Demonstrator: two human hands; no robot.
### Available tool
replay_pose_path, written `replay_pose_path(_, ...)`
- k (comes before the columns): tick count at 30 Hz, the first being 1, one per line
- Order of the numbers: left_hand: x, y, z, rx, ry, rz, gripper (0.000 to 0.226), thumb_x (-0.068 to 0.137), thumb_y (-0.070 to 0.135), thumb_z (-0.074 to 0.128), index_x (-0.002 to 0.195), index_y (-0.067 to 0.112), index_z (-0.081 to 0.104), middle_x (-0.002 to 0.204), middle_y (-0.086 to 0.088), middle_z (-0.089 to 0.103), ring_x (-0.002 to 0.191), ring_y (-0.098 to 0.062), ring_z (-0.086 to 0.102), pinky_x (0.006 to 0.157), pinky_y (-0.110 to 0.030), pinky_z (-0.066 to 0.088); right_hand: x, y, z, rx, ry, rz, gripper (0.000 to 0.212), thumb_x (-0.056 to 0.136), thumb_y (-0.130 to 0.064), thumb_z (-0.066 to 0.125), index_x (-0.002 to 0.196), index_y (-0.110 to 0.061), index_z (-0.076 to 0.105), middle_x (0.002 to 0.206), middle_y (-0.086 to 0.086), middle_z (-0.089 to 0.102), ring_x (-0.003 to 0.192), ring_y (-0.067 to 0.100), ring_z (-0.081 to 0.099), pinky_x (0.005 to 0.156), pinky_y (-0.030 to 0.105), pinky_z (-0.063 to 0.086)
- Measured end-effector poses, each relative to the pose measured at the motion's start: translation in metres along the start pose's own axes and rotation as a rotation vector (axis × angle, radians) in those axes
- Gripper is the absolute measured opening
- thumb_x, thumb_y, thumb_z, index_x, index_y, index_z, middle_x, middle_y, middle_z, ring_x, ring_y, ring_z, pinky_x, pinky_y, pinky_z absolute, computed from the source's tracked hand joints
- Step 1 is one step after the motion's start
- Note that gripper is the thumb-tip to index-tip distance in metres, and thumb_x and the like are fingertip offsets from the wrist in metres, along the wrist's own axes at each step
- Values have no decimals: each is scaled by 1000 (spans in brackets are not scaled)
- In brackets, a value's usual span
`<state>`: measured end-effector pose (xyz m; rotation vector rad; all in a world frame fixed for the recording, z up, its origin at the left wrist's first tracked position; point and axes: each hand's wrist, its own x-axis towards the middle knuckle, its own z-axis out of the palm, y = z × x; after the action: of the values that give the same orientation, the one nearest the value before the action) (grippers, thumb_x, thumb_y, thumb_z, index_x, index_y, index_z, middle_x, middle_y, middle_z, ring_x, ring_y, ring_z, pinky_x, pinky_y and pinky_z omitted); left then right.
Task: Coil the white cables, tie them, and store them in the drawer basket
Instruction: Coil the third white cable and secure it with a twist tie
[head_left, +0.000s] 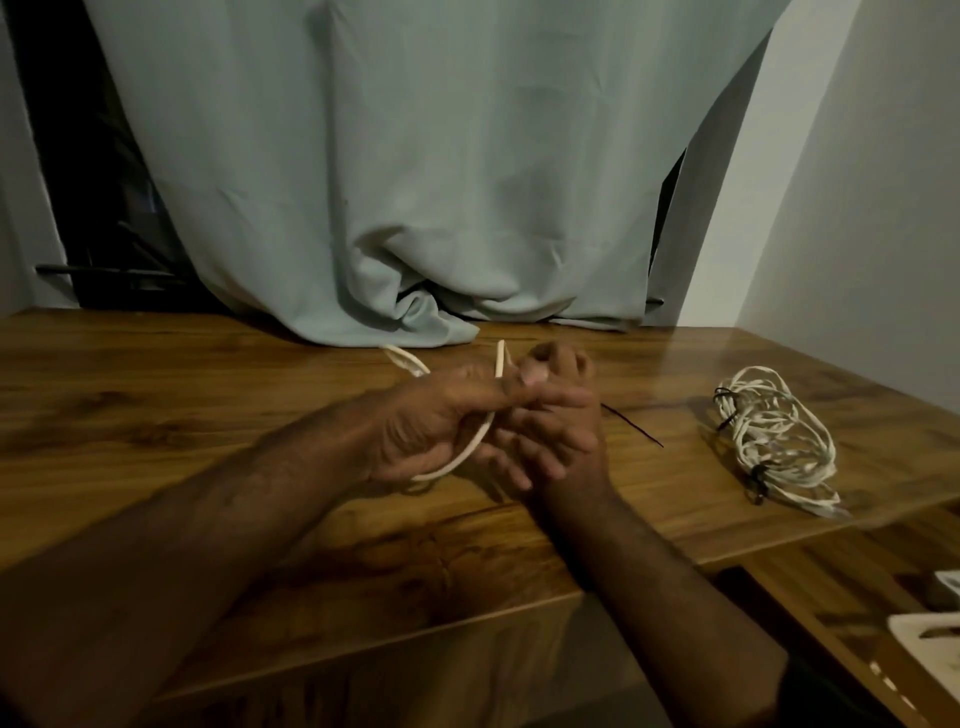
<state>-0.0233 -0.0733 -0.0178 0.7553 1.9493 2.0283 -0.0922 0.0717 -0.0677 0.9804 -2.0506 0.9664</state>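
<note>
Right now my left hand (415, 431) is curled round a white cable (470, 452), which runs under my palm, arcs up between my fingers and pokes out above the knuckles as a short upright end. Another stretch of it sticks out behind the hand, toward the curtain (441, 171), with its tip just off the tabletop. My right hand (558, 415) is pressed close against the left, fingers bent and overlapping my left fingertips where the cable passes; motion blur keeps me from telling whether it pinches the cable or only touches my other hand. Both hands hover over the middle of the table (156, 415).

Just beyond my right hand, a thin black tie (636, 428) lies flat on the wood, apart from the cable I hold. Farther right, near the table's edge, sits a bundle (774, 441) of white cable already coiled, loosely looped and bound with dark ties in two places; it is well apart from my hands.

At the lower right, below the tabletop, a drawer (831, 587) stands open. In it I see the rim of a white basket (924, 631), mostly cut off by the frame, so I cannot tell what it holds.
</note>
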Motion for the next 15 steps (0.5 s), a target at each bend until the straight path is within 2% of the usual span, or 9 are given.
replay_pose_path(1,3,-4,-2,65,6,19,73,85,50,73,147,18,51,132,-15,68,101,-31,73,80,-34,59,-5,-6,0,169,-109,54,32,95,-29,61,111,-5,74,126,26,63,117,13,60,105,28,43)
replay_pose_path(2,6,-8,-3,141,55,59,96,81,53,76,159,21,29,147,-10,58,109,-30,71,83,-31,58,-3,-8,4,149,-161,82,52,90,-52,59,116,-9,72,131,28,60,124,20,58,107,36,42)
replay_pose_path(3,9,-9,-2,198,116,106,116,75,57,78,163,25,10,158,-4,45,117,-26,69,86,-29,58,1,-2,11,-21,-204,46,66,82,-72,53,122,-22,67,136,22,58,130,28,52,109,43,40)
replay_pose_path(4,10,-9,-1,238,172,160,127,72,59,80,163,29,-4,166,1,31,126,-21,64,90,-28,57,7,1,16,-207,-266,31,64,83,-74,46,128,-31,61,139,11,55,133,30,45,111,46,38)
replay_pose_path(6,12,-6,-4,362,311,306,125,78,56,80,160,37,-12,170,10,15,141,-10,48,103,-29,52,17,5,25,-331,-274,33,43,91,-48,52,130,-31,57,138,0,51,132,24,41,107,47,40)
replay_pose_path(9,14,1,-11,527,557,457,72,101,37,55,159,41,12,164,5,31,142,-6,45,111,-27,46,11,-2,24,-209,-400,-74,22,101,-34,51,115,-21,63,132,1,50,124,23,43,103,49,37)
replay_pose_path(11,15,0,-15,434,661,425,40,110,29,41,150,25,43,147,1,55,133,-9,56,103,-31,53,6,-5,23,-223,-425,-169,21,104,-35,46,107,-22,63,123,-1,54,115,21,47,101,48,35)
replay_pose_path(13,15,-5,-19,393,741,339,35,111,28,38,131,14,64,129,0,69,123,-10,63,90,-32,57,12,-8,22,-192,-374,-103,22,104,-36,45,109,-24,62,120,-2,58,110,21,52,98,47,37)
replay_pose_path(15,15,-8,-22,399,776,303,35,111,29,38,120,14,69,120,-1,73,119,-11,66,87,-33,56,15,-10,20,-116,-250,-32,20,103,-34,45,105,-25,62,110,-2,66,100,22,60,90,45,44)
